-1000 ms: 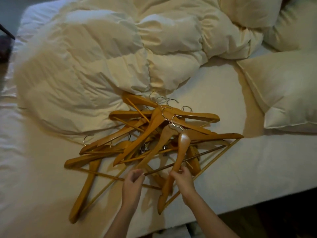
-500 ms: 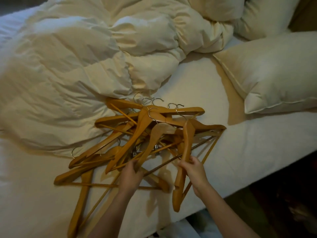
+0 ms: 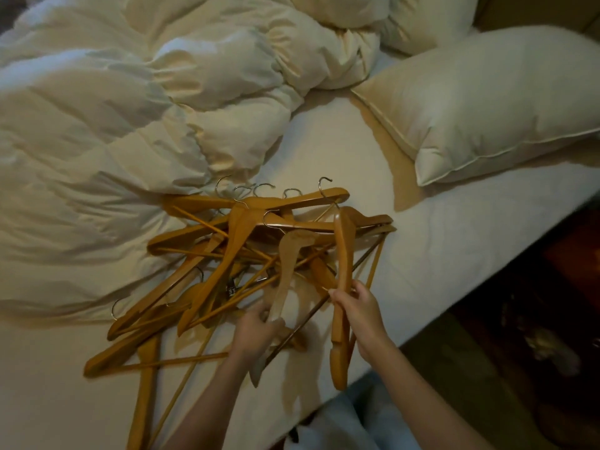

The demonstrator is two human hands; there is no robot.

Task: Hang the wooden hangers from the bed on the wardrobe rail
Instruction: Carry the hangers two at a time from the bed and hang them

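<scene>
A tangled pile of several wooden hangers (image 3: 240,241) with metal hooks lies on the white bed sheet (image 3: 438,254). My right hand (image 3: 355,306) grips one hanger (image 3: 342,264) by its arm, tilted up on edge at the pile's right side. My left hand (image 3: 258,329) is closed on the lower end of a paler hanger (image 3: 289,261) in the pile's middle. The wardrobe rail is not in view.
A crumpled white duvet (image 3: 130,125) covers the bed's left and back, touching the pile. Two pillows (image 3: 487,102) lie at the right. The bed's edge runs diagonally at lower right, with dark floor (image 3: 519,352) beyond.
The view has shifted right and closer. My right hand has slid up the hanger's arm and tipped it more upright. My left hand has taken hold of the paler hanger's end.
</scene>
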